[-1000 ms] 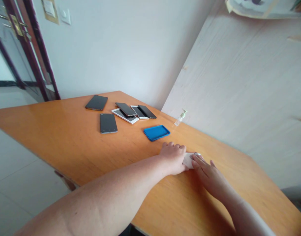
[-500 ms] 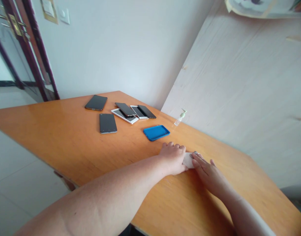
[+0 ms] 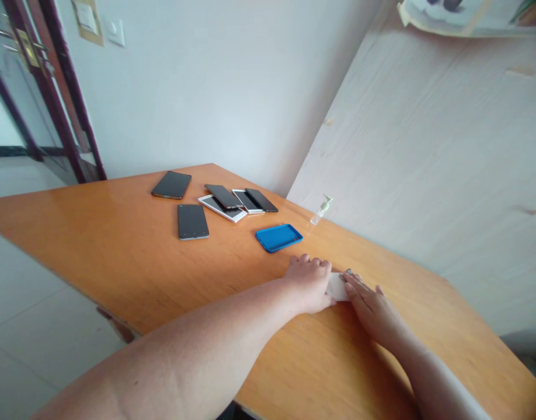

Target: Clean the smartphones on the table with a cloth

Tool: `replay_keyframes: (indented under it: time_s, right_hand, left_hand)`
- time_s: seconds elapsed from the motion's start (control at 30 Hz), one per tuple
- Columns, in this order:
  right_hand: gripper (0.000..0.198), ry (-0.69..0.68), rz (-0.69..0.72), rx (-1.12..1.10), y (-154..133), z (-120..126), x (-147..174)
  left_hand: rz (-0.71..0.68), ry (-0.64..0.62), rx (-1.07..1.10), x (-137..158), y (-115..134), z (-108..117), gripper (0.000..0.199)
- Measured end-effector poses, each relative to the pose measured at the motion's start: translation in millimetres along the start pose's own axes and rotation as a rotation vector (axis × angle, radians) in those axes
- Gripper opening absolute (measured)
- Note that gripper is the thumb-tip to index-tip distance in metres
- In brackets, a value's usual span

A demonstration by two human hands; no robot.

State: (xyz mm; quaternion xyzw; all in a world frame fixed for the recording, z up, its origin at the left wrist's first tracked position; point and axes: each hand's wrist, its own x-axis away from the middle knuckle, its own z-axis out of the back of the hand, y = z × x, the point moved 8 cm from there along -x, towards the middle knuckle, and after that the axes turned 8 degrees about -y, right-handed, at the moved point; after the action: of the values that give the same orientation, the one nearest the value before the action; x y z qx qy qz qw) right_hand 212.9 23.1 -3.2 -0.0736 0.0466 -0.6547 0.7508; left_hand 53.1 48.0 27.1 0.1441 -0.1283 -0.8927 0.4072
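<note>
At the near side of the wooden table (image 3: 141, 251), both hands meet over a flat white piece (image 3: 337, 287), too covered to identify further. The left hand (image 3: 309, 286) curls around its left end, thumb along the near edge, apparently gripping it; the right hand (image 3: 373, 304) lays its fingers, close together, over the other end, and whether its thumb pinches from below cannot be told. The handling seems under way and unfinished, since neither hand is free of the piece; how much is left does not show. Just beyond, the blue phone case (image 3: 279, 237) lies hollow side up, with no phone in it. Farther left is 1 dark phone (image 3: 193, 221), with a pump bottle (image 3: 321, 211) over to the right, near the wall. Past these, 4 phones (image 3: 235, 214) overlap in a cluster, and 1 black device (image 3: 171, 185) lies apart at the far left.
</note>
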Motion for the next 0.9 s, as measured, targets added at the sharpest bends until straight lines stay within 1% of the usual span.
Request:
replay_keyframes:
  time_s: [0.03, 0.07, 0.1, 0.17, 0.23, 0.27, 0.3, 0.33, 0.43, 0.5, 0.53, 0.57, 0.63, 0.7, 0.73, 0.77, 0.83, 0.9]
  right_hand:
    - [0.056, 0.007, -0.035, 0.001, 6.1, -0.8, -1.1]
    - [0.056, 0.009, -0.045, -0.001, 6.0, -1.0, -1.0]
    - [0.055, 0.006, -0.027, -0.006, -0.5, -0.6, 0.1]
    - [0.054, -0.011, 0.078, -0.020, -27.0, 1.7, 4.8]
    - [0.052, -0.056, 0.208, -0.025, -55.0, 2.7, 10.2]
    - [0.051, -0.069, 0.245, -0.026, -62.3, 3.1, 11.6]
    - [0.051, -0.069, 0.251, -0.023, -63.1, 3.7, 11.1]
    - [0.050, -0.053, 0.226, -0.018, -57.2, 4.4, 9.0]
    - [0.051, 0.032, 0.050, 0.009, -17.7, 5.0, -1.4]
    - [0.052, 0.048, -0.033, 0.024, 0.5, 2.3, -6.0]
    - [0.053, 0.051, -0.046, 0.029, 1.7, 1.6, -7.0]
    - [0.053, 0.051, -0.034, 0.031, -3.3, 1.3, -7.1]
    - [0.052, 0.034, 0.063, 0.023, -28.1, 1.7, -5.5]
    - [0.049, 0.002, 0.200, 0.002, -57.8, 2.6, -2.8]
    - [0.048, -0.012, 0.246, -0.006, -67.5, 3.0, -2.2]
    - [0.047, -0.017, 0.261, -0.009, -71.1, 3.8, -2.7]
    - [0.047, 0.007, 0.201, 0.005, -59.8, 5.8, -7.3]
    - [0.047, 0.048, 0.084, 0.028, -33.9, 6.7, -13.1]
  left_hand:
    - [0.001, 0.001, -0.005, -0.2, -0.1, -0.2, 0.056]
    - [0.004, 0.002, -0.009, -0.3, -0.4, -0.4, 0.056]
    - [0.006, 0.002, -0.009, -0.3, -0.6, -0.5, 0.056]
    - [0.006, 0.004, -0.006, 0.0, -0.7, -0.5, 0.050]
    - [0.001, 0.005, -0.001, 0.4, -0.4, -0.2, 0.041]
    - [0.003, 0.006, 0.002, 0.7, -0.7, -0.1, 0.038]
    - [0.006, 0.005, 0.004, 0.9, -1.1, 0.0, 0.038]
    - [0.009, 0.002, 0.005, 0.9, -1.5, -0.1, 0.040]
    - [0.007, -0.015, -0.011, 0.6, -1.8, -1.1, 0.055]
    - [0.001, -0.024, -0.026, 0.2, -1.9, -1.9, 0.060]
    - [0.001, -0.024, -0.026, 0.1, -2.2, -2.0, 0.061]
    - [0.001, -0.018, -0.021, 0.1, -2.6, -1.8, 0.060]
    - [0.000, -0.003, -0.012, 0.5, -3.1, -1.1, 0.055]
    - [-0.003, 0.004, -0.011, 0.8, -3.2, -1.0, 0.050]
    - [-0.002, 0.004, -0.012, 0.8, -3.3, -1.1, 0.051]
    - [0.003, 0.003, -0.011, 0.8, -3.6, -1.2, 0.054]
    - [0.017, -0.002, -0.007, 0.5, -4.5, -1.5, 0.063]
    - [0.022, -0.015, -0.021, 0.1, -4.3, -2.2, 0.071]
